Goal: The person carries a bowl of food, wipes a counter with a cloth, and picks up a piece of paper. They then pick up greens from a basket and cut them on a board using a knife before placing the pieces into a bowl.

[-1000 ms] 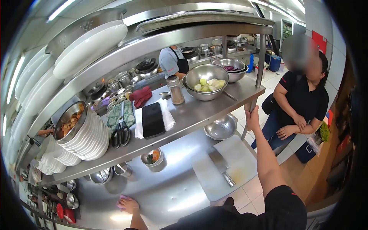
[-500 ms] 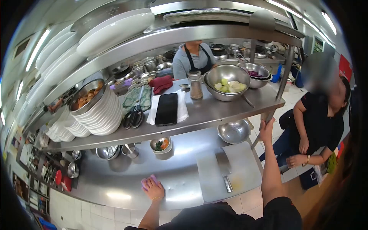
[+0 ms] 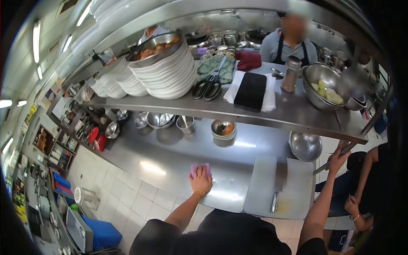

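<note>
My left hand (image 3: 200, 182) lies flat over a purple cloth (image 3: 205, 167), pressing it on the steel counter (image 3: 178, 157); part of the cloth shows past the fingertips. At the right, my right hand (image 3: 339, 160) is wrapped round the metal post (image 3: 323, 167) of the shelf. Between my arms is a white cutting board (image 3: 259, 187) with a cleaver (image 3: 281, 175) lying on it, its handle toward me. A small bowl (image 3: 224, 136) of green and orange food sits beyond my left hand.
Overhead, the steel shelf (image 3: 272, 118) carries stacked white plates (image 3: 163, 78), scissors (image 3: 208, 88), a black phone (image 3: 250, 91), a jar (image 3: 291, 74) and a bowl of cut vegetables (image 3: 316, 95). An empty metal bowl (image 3: 306, 146) stands behind the board. One person (image 3: 272, 46) is opposite, another (image 3: 369, 178) at right.
The camera has turned left, so everything sits further right in view. More cloth shows ahead of my left fingers. My right hand stays on the post.
</note>
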Available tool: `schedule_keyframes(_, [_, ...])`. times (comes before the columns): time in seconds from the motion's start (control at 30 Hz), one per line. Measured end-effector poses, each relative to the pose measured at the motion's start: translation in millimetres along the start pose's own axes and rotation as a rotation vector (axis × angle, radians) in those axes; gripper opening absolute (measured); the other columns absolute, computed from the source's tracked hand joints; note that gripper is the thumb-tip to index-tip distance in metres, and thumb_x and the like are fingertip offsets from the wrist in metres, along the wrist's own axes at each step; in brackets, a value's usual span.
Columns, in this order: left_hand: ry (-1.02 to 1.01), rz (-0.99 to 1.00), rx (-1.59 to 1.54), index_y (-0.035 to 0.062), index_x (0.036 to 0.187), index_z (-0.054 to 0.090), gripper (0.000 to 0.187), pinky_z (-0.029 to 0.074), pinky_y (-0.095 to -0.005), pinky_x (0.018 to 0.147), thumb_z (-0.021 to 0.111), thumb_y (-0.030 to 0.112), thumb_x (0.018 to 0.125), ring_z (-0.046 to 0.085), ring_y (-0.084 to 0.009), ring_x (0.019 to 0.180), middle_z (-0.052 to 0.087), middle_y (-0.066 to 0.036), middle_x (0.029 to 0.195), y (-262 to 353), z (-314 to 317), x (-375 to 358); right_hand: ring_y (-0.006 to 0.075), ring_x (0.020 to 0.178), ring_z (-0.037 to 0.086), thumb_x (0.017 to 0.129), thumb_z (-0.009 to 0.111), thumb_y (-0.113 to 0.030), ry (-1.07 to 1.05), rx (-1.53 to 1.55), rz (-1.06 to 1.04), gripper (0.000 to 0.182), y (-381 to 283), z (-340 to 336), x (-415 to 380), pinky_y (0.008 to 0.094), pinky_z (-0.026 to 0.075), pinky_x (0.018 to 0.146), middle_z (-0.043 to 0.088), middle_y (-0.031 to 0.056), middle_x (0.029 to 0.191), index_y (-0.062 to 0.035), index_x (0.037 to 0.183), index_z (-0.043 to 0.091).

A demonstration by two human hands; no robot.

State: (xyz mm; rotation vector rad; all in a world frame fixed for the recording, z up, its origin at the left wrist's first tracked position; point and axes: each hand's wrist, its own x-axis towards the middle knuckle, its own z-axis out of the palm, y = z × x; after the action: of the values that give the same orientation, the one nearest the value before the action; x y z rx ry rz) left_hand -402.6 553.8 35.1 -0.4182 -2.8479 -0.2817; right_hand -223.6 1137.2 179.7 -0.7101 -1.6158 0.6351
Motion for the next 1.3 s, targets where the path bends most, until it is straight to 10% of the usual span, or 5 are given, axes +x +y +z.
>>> schedule_keyframes(0.63, [-0.133, -0.036, -0.09, 0.0135, 0.146, 0.039, 0.059, 0.024, -0.0618, 0.107, 0.043, 0.045, 0.096, 0.028, -0.032, 0.14, 0.04, -0.009, 0.149, -7, -7, 5, 0.0166, 0.045, 0.057, 0.096, 0.062, -0.029, -0.033, 0.11, -0.139, 0.041, 15, 5, 13, 0.0302, 0.047, 0.044, 0.059, 0.0121, 0.059, 0.0104, 0.105, 0.056])
schedule_keyframes(0.9, [0.079, 0.267, -0.495, 0.0128, 0.108, 0.066, 0.025, 0.041, -0.0484, 0.083, 0.059, 0.028, 0.089, 0.056, -0.0322, 0.1, 0.067, -0.009, 0.108, -125, -10, 90, 0.0222, 0.093, 0.063, 0.095, 0.065, -0.027, -0.102, -0.171, -0.296, 0.047, 47, -16, 31, 0.0369, 0.051, 0.078, 0.062, 0.0192, 0.111, 0.0106, 0.12, 0.051])
schedule_keyframes(1.03, [0.498, -0.446, -0.777, 0.0002, 0.087, 0.061, 0.017, 0.05, -0.0409, 0.066, 0.059, 0.017, 0.092, 0.063, -0.0331, 0.072, 0.064, -0.019, 0.084, -260, -7, 210, 0.0188, 0.109, 0.058, 0.095, 0.064, -0.027, -0.365, -0.023, 0.38, 0.047, 166, -71, 81, 0.0333, 0.048, 0.09, 0.058, 0.0131, 0.124, -0.0004, 0.131, 0.051])
schedule_keyframes(1.13, [0.787, -0.921, -1.196, -0.0025, 0.098, 0.057, 0.028, 0.051, -0.0338, 0.05, 0.066, 0.023, 0.09, 0.061, -0.0233, 0.058, 0.061, -0.014, 0.079, -394, 40, 294, 0.0198, 0.111, 0.058, 0.093, 0.065, -0.024, -0.124, -1.42, 0.47, 0.042, -2, -16, 32, 0.0329, 0.048, 0.089, 0.058, 0.0121, 0.124, -0.0032, 0.128, 0.053])
schedule_keyframes(1.3, [0.525, -1.182, -1.462, -0.0024, 0.096, 0.052, 0.037, 0.048, -0.0299, 0.037, 0.072, 0.026, 0.085, 0.056, -0.0233, 0.05, 0.057, -0.014, 0.078, -474, 23, 335, 0.0237, 0.093, 0.065, 0.092, 0.062, -0.016, -0.786, -0.747, -0.031, 0.026, -63, 43, -102, 0.0353, 0.052, 0.08, 0.066, 0.012, 0.1, -0.0024, 0.113, 0.06])
